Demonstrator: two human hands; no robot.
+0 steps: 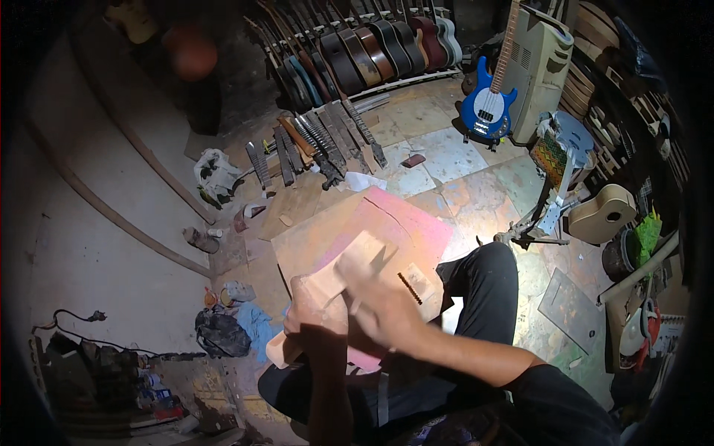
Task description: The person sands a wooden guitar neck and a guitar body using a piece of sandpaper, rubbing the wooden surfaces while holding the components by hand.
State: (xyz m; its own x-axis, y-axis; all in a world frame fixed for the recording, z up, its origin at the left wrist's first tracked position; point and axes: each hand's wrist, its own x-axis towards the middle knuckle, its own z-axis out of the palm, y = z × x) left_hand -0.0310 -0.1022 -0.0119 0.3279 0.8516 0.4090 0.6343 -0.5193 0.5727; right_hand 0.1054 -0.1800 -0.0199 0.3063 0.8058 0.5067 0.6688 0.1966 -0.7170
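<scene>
Centrally, left hand grasping pale wooden piece, blurred right hand close by, its grip unclear

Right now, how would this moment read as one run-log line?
left hand: gripping pale wooden piece | right hand: blurred, at wooden piece, grip unclear | beneath: pink-stained board | ahead-right: blue electric guitar

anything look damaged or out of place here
Yes, two things. The pink board has a dark, uneven line near its far edge; it looks like a crack, though it could be just a mark. On the far left, a black plug sits loose, in no visible socket.
</scene>
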